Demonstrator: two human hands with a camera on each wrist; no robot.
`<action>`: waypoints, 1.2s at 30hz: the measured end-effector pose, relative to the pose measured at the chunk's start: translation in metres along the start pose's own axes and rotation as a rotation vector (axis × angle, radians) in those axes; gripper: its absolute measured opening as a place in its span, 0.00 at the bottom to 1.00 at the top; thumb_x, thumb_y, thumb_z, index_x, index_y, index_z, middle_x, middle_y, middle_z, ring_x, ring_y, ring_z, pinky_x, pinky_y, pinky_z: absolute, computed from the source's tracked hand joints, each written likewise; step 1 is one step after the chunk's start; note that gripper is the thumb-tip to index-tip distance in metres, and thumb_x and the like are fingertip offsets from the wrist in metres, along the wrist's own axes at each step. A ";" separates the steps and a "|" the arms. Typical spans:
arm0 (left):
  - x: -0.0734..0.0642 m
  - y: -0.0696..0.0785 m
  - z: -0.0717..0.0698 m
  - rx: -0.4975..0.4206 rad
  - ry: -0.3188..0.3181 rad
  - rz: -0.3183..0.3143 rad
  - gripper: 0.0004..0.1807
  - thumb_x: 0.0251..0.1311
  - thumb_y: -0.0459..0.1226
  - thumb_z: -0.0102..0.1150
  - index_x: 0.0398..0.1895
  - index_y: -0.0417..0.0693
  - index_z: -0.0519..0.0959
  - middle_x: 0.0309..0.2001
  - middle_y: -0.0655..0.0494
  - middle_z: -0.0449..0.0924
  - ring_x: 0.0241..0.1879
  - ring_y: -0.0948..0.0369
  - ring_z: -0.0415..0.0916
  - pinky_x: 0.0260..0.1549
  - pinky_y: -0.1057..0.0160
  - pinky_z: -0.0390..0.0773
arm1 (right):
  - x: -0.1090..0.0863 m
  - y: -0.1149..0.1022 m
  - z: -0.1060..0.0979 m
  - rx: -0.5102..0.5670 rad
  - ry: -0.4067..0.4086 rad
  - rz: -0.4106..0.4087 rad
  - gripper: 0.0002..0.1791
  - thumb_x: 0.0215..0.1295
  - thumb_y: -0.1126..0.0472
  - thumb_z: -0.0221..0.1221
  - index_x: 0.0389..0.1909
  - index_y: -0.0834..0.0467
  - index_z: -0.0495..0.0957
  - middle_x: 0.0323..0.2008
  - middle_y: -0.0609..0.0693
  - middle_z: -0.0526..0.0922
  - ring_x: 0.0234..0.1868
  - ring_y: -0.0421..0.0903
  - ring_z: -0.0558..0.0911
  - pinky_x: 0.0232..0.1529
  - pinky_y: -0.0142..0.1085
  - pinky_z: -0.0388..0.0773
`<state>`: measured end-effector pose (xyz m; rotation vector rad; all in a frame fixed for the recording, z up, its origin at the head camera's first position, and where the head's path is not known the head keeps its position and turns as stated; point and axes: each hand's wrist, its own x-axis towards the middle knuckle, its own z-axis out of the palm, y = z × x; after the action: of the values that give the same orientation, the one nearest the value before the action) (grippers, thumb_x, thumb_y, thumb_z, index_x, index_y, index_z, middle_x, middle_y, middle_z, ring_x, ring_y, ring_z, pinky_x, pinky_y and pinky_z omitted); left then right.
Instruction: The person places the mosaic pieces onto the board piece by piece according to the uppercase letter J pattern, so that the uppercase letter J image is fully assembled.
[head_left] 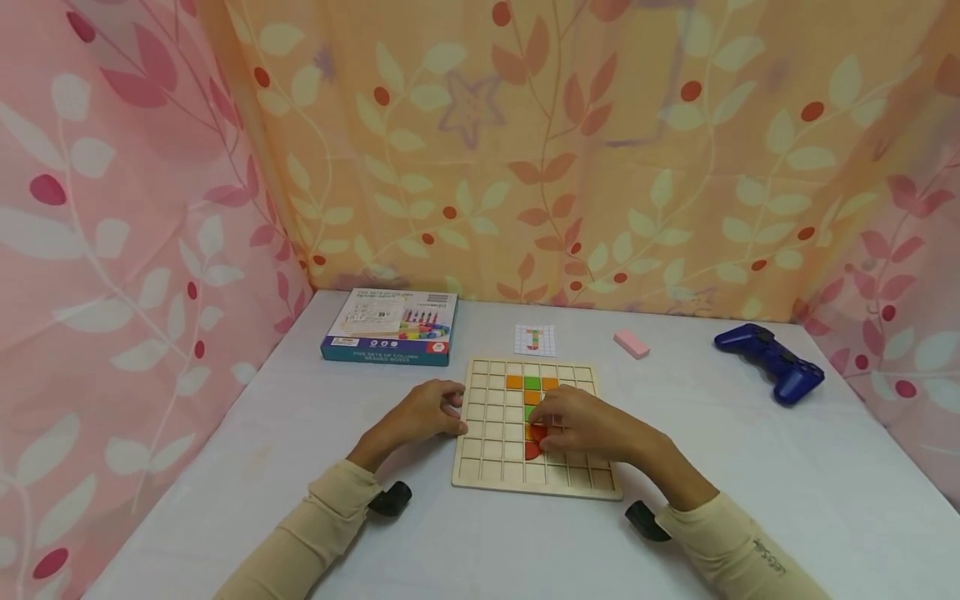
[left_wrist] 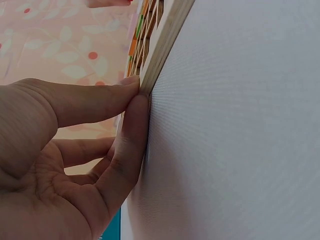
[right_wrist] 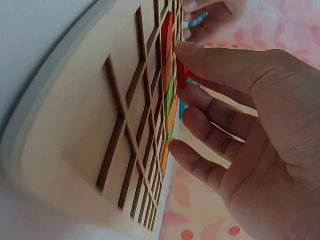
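Note:
A wooden grid board [head_left: 476, 450] lies on the white table. My left hand [head_left: 427, 408] pinches its left edge between thumb and index finger, as the left wrist view shows [left_wrist: 65, 165]. Over the board, my right hand [head_left: 588, 423] holds a small red piece [right_wrist: 182, 72] between thumb and index finger. Another red piece [head_left: 532, 451], with a rounded side, sits in a cell just below. Orange tiles [head_left: 513, 382] and green tiles [head_left: 532, 383] form a row near the top and a column running down; my right fingers partly hide the column.
Behind the board lies a printed pattern card [head_left: 546, 342] with a coloured grid figure. A boxed bead set [head_left: 386, 354] is at the back left. To the right are a pink block [head_left: 632, 344] and a blue game controller [head_left: 772, 364]. Patterned curtains [head_left: 465, 167] enclose the table.

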<state>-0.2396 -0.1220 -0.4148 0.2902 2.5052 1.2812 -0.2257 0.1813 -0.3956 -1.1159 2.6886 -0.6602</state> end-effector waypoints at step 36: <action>0.002 -0.001 0.001 -0.003 -0.005 -0.009 0.37 0.58 0.30 0.77 0.72 0.34 0.74 0.50 0.50 0.79 0.44 0.59 0.80 0.45 0.63 0.85 | 0.022 -0.027 0.019 -0.105 -0.042 -0.047 0.11 0.65 0.54 0.74 0.48 0.48 0.91 0.41 0.38 0.84 0.48 0.40 0.75 0.52 0.44 0.69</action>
<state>-0.2415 -0.1209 -0.4170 0.2806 2.4968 1.2794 -0.2189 0.1424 -0.4001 -1.2081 2.6965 -0.5010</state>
